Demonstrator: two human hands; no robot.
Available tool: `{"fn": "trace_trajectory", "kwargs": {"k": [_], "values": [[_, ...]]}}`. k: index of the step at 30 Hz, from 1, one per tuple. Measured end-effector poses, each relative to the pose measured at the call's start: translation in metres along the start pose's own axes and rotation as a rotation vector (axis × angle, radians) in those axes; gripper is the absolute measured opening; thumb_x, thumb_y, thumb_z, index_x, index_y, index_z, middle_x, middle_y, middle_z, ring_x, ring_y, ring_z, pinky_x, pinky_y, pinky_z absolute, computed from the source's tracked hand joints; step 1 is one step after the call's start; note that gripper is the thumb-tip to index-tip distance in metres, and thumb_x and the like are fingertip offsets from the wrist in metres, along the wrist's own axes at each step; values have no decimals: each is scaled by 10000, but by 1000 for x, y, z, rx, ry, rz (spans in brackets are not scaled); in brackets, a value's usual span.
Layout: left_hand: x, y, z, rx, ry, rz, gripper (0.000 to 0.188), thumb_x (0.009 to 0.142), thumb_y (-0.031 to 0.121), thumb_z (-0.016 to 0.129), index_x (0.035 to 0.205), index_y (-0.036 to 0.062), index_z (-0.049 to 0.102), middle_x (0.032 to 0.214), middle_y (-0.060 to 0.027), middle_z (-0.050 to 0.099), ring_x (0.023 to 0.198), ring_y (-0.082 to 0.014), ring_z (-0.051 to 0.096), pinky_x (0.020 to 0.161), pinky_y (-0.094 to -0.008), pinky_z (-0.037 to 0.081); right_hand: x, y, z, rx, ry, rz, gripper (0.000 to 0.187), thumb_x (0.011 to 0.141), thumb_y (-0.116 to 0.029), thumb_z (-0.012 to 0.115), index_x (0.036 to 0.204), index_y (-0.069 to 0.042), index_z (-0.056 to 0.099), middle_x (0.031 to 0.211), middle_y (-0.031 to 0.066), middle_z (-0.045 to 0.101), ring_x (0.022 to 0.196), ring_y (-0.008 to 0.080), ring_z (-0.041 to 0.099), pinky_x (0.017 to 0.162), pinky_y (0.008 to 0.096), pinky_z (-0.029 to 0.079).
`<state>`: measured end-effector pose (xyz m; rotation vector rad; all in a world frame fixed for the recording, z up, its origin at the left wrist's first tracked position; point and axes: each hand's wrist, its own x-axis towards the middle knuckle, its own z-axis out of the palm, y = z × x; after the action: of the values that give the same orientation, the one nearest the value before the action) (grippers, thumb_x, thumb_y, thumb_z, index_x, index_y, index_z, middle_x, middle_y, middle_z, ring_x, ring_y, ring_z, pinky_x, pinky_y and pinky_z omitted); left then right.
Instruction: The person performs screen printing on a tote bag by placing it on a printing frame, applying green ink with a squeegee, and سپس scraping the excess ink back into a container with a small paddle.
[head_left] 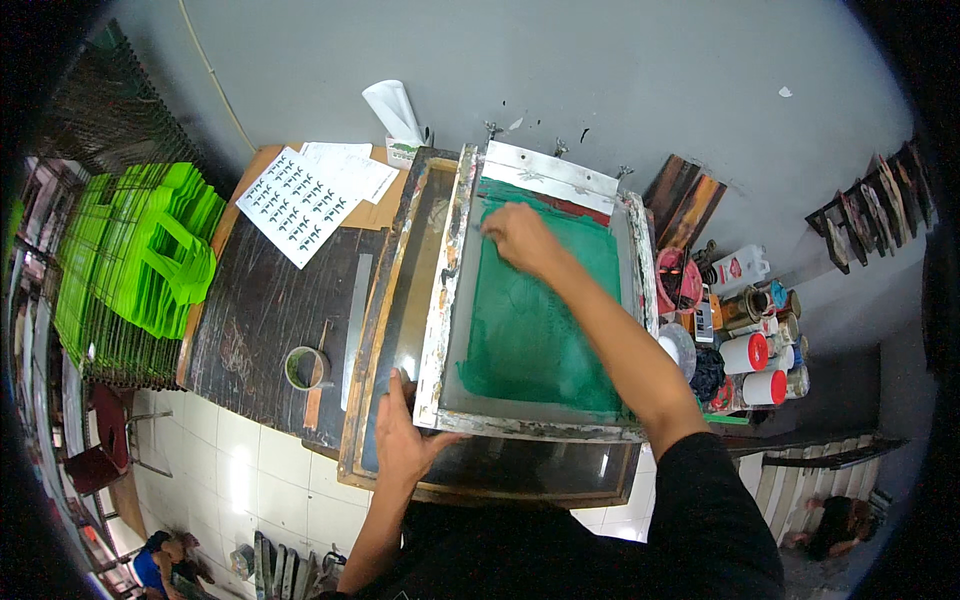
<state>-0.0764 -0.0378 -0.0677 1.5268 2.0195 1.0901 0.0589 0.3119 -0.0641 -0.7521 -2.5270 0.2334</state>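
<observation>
A screen printing frame (432, 330) with flaking white paint lies tilted across the bench in front of me. Green covers most of its mesh (540, 330). My left hand (402, 435) grips the near left corner of this frame, thumb along the near edge. Over the upper left part of the mesh is my right hand (522, 238), its fingers curled in and down against the green. Whatever those fingers hold, if anything, is hidden under the hand. A dark red strip (570, 208) lies along the far end of the mesh, beside a white hinged plate (550, 172).
Left on the dark bench (255, 330) are printed sheets (300, 200), a tape roll (306, 368) and a metal ruler (357, 330). Bright green bags (140, 250) fill a wire rack. Paint tubs (745, 353) and a pink bucket (680, 280) crowd the right. A person (155, 565) is below left.
</observation>
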Motion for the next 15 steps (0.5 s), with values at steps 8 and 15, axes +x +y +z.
{"fn": "trace_trajectory", "kwargs": {"k": [8, 15], "values": [[6, 5, 1, -1, 9, 12, 1312, 530, 386, 950, 1487, -119, 206, 1126, -258, 591, 992, -383, 591, 886, -444, 482, -3, 0, 3, 149, 39, 63, 84, 787, -49, 666, 853, -51, 717, 890, 150, 710, 865, 356, 655, 783, 454, 521], [2, 3, 9, -80, 30, 9, 1321, 504, 246, 974, 1516, -87, 192, 1378, -313, 447, 1236, -425, 500, 1075, -440, 389, -127, -120, -119, 369, -92, 257, 145, 785, -50, 738, 929, -56, 734, 877, 127, 712, 842, 283, 676, 793, 386, 526]]}}
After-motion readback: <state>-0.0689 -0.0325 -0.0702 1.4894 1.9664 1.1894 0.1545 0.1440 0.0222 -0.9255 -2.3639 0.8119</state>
